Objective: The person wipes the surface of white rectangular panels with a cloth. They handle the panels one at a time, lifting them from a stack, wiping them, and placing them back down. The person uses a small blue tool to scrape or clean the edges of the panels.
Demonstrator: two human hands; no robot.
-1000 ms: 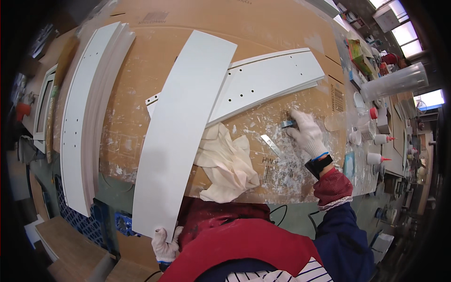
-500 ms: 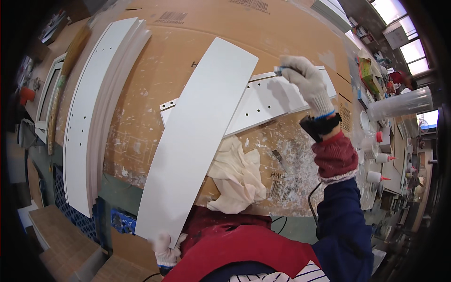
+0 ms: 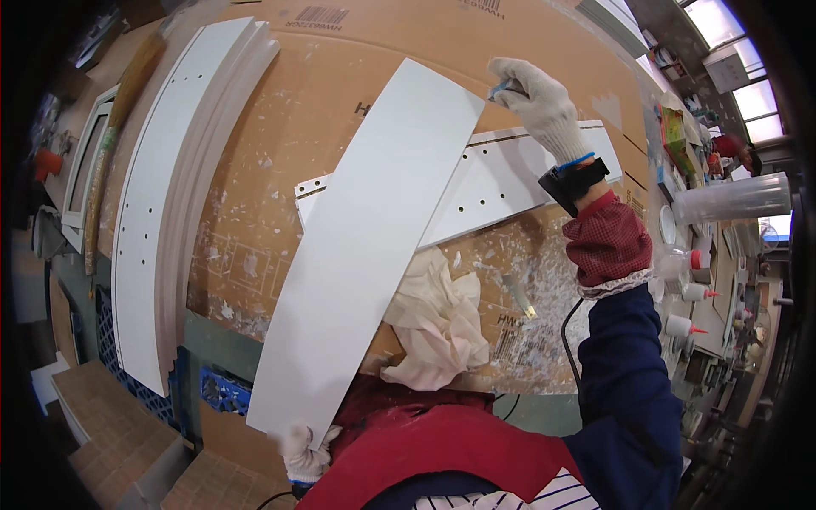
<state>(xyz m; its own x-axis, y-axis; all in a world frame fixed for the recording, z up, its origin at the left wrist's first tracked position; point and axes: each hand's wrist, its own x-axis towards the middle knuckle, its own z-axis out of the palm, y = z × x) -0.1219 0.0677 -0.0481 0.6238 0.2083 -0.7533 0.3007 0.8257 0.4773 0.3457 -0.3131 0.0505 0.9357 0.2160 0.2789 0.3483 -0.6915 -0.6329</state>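
A long white board (image 3: 365, 246) slants from my lap up across the work table. Its near end is in my left hand (image 3: 304, 455), gloved in white knit, with the fingers closed around the edge. My right hand (image 3: 537, 104), also gloved, is raised beside the board's far right corner. Pinched in its fingers is a small blue-grey piece (image 3: 501, 87), too small to make out its kind. Beneath the slanted board lies another white board (image 3: 510, 174) with drilled holes. A crumpled cream cloth (image 3: 433, 327) rests to the right of the slanted board.
On the left stands a stack of white drilled boards (image 3: 157, 221). A scraper-like blade (image 3: 518, 297) lies on the paint-spattered cardboard (image 3: 246, 195) covering the table. Red-tipped bottles (image 3: 682, 326) and a clear plastic cylinder (image 3: 733, 199) are at the right.
My right hand has moved a little up and left, toward the board's far corner. The left hand keeps its grip. The view has shifted slightly.
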